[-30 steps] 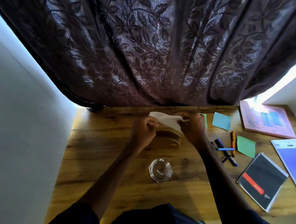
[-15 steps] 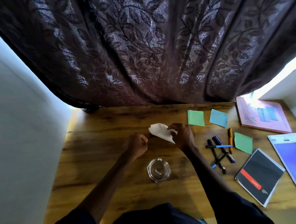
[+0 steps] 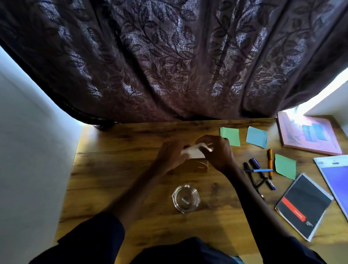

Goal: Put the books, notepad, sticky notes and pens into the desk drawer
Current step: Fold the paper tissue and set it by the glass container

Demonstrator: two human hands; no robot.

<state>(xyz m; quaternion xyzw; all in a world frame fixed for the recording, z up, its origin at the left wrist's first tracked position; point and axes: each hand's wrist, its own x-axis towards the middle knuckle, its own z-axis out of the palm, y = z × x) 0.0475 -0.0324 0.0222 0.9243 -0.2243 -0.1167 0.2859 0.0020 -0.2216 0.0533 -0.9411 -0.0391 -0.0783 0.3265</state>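
A dark curtain [image 3: 172, 61] backs the wooden surface [image 3: 110, 179]; the right hand [image 3: 218, 152] pinches a white tissue [image 3: 194, 152], the left hand [image 3: 171, 156] too blurred to judge.

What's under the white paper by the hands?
A brown wooden holder stands on the desk under the white paper. Its front shows. The paper, the right hand pinching it and the blurred left hand cover its top, so its contents cannot be seen.
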